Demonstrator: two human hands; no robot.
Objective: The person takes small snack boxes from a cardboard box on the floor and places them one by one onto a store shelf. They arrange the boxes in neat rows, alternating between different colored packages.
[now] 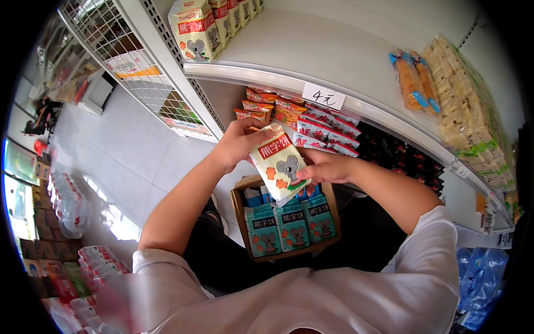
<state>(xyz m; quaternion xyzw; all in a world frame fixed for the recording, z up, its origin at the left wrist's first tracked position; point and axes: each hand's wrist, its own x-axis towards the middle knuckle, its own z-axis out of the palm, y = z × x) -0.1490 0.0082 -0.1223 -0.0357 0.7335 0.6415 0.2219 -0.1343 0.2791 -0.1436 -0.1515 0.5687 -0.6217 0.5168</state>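
Observation:
A cream-coloured biscuit packet (278,163) with a red band and a grey cartoon animal is held in both hands. My left hand (242,144) grips its upper left end. Its lower right side is in my right hand (325,167), thumb on the front. Beneath it, an open cardboard box (292,254) contains several teal biscuit packets (294,229), with blue packets behind them. Similar cream packets (198,33) stand in a row at the left end of the white shelf (317,46).
Orange snack bags (258,106) and red-and-white snack bags (327,129) fill the lower shelf, beside dark packets (396,154). Long bread packs (467,112) lie on the right of the upper shelf. A wire mesh panel (146,67) stands left. Wrapped bottles (69,200) are on the floor.

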